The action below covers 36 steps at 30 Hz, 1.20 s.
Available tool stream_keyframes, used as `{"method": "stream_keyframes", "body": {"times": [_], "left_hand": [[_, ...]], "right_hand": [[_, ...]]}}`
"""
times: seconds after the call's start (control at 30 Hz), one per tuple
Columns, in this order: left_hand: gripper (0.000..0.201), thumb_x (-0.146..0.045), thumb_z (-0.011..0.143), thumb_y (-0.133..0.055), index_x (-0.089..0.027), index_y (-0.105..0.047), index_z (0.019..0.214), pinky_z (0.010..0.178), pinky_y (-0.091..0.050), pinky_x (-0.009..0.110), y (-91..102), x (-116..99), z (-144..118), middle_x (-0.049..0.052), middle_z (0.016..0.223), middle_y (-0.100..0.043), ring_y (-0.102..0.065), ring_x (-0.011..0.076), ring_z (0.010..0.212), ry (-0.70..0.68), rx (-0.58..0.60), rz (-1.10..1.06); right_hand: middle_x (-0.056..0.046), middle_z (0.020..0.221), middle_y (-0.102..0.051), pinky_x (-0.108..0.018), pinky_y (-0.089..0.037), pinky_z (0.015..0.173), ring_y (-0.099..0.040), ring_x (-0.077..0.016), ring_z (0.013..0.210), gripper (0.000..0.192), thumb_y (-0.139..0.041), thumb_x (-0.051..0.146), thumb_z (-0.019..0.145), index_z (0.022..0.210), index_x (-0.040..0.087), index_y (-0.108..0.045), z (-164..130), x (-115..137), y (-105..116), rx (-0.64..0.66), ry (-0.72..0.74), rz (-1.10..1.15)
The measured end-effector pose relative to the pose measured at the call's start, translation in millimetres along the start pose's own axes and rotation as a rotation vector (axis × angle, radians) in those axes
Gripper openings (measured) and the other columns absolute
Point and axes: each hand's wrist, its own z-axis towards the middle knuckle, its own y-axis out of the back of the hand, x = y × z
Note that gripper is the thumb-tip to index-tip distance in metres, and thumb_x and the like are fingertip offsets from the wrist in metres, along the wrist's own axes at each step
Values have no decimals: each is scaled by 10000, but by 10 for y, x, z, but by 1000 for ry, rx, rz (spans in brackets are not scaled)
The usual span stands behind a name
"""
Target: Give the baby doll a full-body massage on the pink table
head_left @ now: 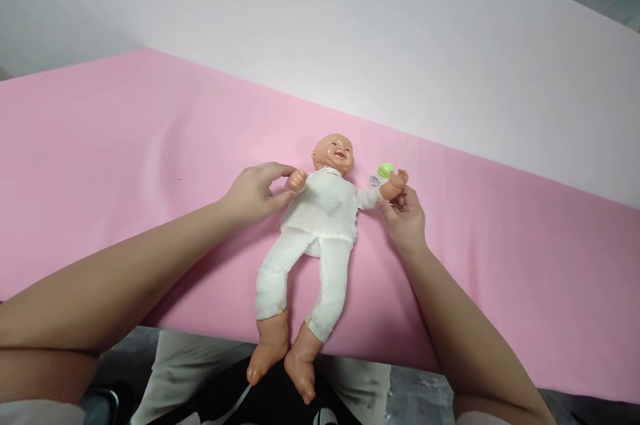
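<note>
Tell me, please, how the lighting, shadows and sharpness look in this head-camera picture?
Head view: soft even light, with only faint shadows under the plastic baby doll in white clothes and both forearms; pink cloth surface shows no glare; edges bend from wide-lens distortion; the centre is sharp.

One plastic baby doll in white cloth clothes (320, 225) lies on one pink fabric-covered surface (125, 145). The doll shows one bald head, two bare plastic hands and two bare plastic feet. One small object with a round green cap (384, 171) sits by the doll's raised hand. Two bare hands are in view, one left hand (255, 191) and one right hand (407, 218).
</note>
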Motion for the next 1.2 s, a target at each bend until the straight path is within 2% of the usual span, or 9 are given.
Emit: {"method": "stream_keyframes", "body": {"times": [0.1,0.23,0.37,0.43,0.57,0.77,0.87,1.0,1.2], "left_hand": [[280,-380,834,-798,-234,-747,1067,998,-591,424,60,78,89,53,1073,-787,-736,296,1058,318,-131,-179],[196,-216,827,-762,-152,-684,995,918,-622,431,106,315,282,78,921,-740,-744,252,900,704,-273,-583],[202,-185,807,-778,-145,-674,976,897,-635,456,91,509,391,78,850,-724,-737,232,815,857,-328,-714],[196,-216,802,-787,-159,-677,953,897,-643,469,75,525,378,74,848,-726,-742,234,807,789,-324,-707],[270,-307,798,-825,-188,-695,1003,932,-629,433,60,392,255,55,960,-749,-747,235,919,511,-256,-534],[401,-446,820,-817,-223,-756,1147,913,-614,386,44,50,70,70,1122,-795,-753,257,985,181,39,-317],[319,-413,883,-750,-242,-801,1148,960,-604,397,29,-29,24,75,1148,-797,-743,258,1026,-107,152,-93],[312,-298,947,-649,-258,-813,1210,997,-597,401,4,-25,-14,84,1237,-784,-733,261,1120,-317,224,122],[320,-303,970,-631,-261,-804,1237,969,-603,410,-24,7,-23,89,1234,-786,-734,272,1108,-347,207,176]], "right_hand": [[-113,1341,-745,-415,-650,975,-749,-247,1139,868,-849,542,867,1599,267,-474,119,-94,110,-46,-104,186],[-31,1033,-777,-300,-666,665,-740,-166,758,789,-895,464,818,1494,275,-536,253,-265,209,-54,-396,341],[-7,872,-759,-242,-620,549,-694,-145,638,705,-886,428,825,1424,249,-561,290,-350,185,-32,-485,317],[-68,1098,-794,-265,-639,580,-737,-165,738,757,-868,485,843,1474,260,-515,255,-335,144,-27,-391,258],[-157,1538,-636,-386,-675,873,-756,-240,1129,807,-826,521,889,1551,275,-434,95,-194,44,-48,-72,90],[-88,1220,-776,-490,-649,924,-747,-276,1048,301,-739,289,944,1239,274,-680,-221,161,-148,200,443,-296],[-78,1188,-789,-538,-621,1001,-727,-285,1104,255,-646,151,959,1171,274,-718,-298,270,-211,321,708,-393],[-77,1223,-787,-519,-624,1009,-707,-278,1118,306,-608,118,989,1205,277,-754,-301,293,-230,366,768,-473],[-78,1256,-796,-540,-612,1044,-709,-291,1147,317,-642,158,983,1255,272,-758,-271,213,-212,352,690,-440]]}}
